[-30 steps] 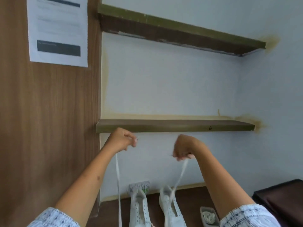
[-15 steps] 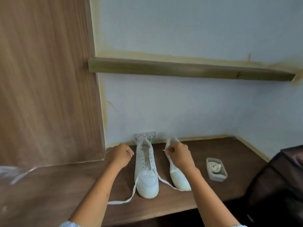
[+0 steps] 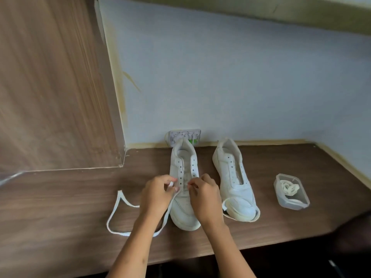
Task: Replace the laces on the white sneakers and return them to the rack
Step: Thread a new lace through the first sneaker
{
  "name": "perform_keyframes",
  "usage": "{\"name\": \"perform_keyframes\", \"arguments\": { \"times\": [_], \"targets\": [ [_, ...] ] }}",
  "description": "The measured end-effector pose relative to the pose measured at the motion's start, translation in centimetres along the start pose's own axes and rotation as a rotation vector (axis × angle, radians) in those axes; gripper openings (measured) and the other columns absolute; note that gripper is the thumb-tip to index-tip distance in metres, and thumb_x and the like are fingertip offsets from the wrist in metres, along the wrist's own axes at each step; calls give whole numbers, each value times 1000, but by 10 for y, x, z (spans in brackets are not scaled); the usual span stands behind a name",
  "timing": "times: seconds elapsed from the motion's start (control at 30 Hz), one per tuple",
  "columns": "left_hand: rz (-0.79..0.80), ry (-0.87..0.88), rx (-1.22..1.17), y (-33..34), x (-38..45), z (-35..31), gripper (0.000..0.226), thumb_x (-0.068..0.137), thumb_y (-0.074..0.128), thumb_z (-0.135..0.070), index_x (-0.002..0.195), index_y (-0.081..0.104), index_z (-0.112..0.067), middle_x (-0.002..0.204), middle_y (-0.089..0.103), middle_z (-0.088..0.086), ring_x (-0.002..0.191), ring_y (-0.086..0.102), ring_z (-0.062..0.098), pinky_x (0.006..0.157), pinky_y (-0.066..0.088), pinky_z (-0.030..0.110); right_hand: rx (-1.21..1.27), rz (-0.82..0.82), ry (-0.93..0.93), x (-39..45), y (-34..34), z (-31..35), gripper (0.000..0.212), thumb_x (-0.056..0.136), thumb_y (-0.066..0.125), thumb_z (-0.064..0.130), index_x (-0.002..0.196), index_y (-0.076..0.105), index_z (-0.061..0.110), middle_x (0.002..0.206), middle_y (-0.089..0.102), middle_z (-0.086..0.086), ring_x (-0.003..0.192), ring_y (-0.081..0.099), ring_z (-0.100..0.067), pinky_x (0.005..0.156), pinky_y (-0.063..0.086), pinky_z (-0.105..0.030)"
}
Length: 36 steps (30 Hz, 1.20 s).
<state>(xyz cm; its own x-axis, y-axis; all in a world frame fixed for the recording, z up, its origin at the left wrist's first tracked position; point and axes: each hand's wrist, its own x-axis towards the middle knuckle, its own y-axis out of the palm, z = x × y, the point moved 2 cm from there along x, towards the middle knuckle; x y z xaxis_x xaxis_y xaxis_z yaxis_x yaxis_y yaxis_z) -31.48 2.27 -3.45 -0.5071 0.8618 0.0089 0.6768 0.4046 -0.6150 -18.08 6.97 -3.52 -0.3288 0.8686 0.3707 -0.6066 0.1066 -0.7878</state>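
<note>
Two white sneakers stand on the brown wooden counter [image 3: 60,207], toes toward me. The left sneaker [image 3: 185,209] has a white lace [image 3: 114,213] running through its lowest eyelets. One end loops over the counter to the left, the other curls round the toe of the right sneaker [image 3: 234,177], which shows bare eyelets. My left hand [image 3: 157,194] pinches the lace beside the left eyelet row. My right hand [image 3: 203,197] pinches the lace at the right eyelet row. Both hands sit over the middle of the left sneaker.
A clear plastic box [image 3: 292,191] with coiled laces inside sits right of the sneakers. A wall socket [image 3: 184,135] is behind the left sneaker. A wooden panel [image 3: 52,87] rises at left, a shelf [image 3: 261,13] hangs above. A dark object [image 3: 355,235] lies at lower right.
My hands came down from in front of the shelf, where they held the lace ends up, to the left sneaker's eyelets. The view tilted down to the counter.
</note>
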Motion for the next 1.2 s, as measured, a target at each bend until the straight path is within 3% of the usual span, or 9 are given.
{"name": "perform_keyframes", "arguments": {
  "times": [0.13,0.27,0.47,0.63,0.73,0.87,1.07,1.13,1.2],
  "targets": [
    [-10,13,47,1,5,0,21,82,75,-27,101,72,-35,104,66,-15,91,63,10,76,49,29,-12,-134,96,-9,10,3,14,81,72,10,85,72,24,91,56,4,81,46,-19,70,40,-35],
    [9,-6,49,-1,8,2,20,79,77,-29,98,72,-36,101,67,-15,86,63,8,70,44,25,242,-70,375,-7,18,2,15,86,68,15,93,73,28,102,48,9,97,36,-15,85,27,-31],
    [26,-26,16,-3,12,-3,21,75,82,-32,95,75,-34,98,67,-15,85,64,8,59,35,14,410,13,557,0,20,6,16,88,67,20,82,67,34,106,36,8,100,24,-14,93,15,-27],
    [9,9,21,-4,12,-6,18,75,80,-38,92,77,-33,92,70,-17,87,61,2,59,34,12,526,151,539,4,10,9,26,88,70,29,72,60,46,100,31,15,110,28,-15,107,28,-41],
    [-41,25,104,-4,10,-13,1,82,75,-35,81,75,-35,87,69,-20,76,58,0,56,35,15,464,152,467,-6,-4,5,19,86,73,35,86,61,51,104,34,19,112,32,-16,106,32,-44],
    [-76,43,237,-10,11,-16,8,87,69,-37,81,73,-34,104,55,-22,82,58,5,61,35,26,40,-112,372,-39,-21,-2,66,66,85,46,118,48,31,115,44,8,105,38,-22,96,35,-43],
    [-556,-212,183,-54,20,3,10,94,59,-27,95,69,-26,121,52,-3,97,62,34,76,39,37,-36,-100,492,-52,-21,-19,97,49,77,74,114,40,14,111,36,0,107,41,-32,89,37,-45],
    [-570,-187,200,-60,22,10,14,89,65,-28,103,69,-27,124,52,-1,105,59,33,88,41,43,-28,-119,469,-51,-21,-20,95,49,79,73,112,39,13,108,30,3,101,39,-28,86,38,-43],
    [-426,-56,188,-54,25,9,22,85,71,-30,106,69,-30,124,54,-3,109,58,26,94,42,42,-11,-164,392,-50,-22,-18,83,54,82,66,106,41,16,104,34,6,92,41,-20,79,42,-38]
  ]
}}
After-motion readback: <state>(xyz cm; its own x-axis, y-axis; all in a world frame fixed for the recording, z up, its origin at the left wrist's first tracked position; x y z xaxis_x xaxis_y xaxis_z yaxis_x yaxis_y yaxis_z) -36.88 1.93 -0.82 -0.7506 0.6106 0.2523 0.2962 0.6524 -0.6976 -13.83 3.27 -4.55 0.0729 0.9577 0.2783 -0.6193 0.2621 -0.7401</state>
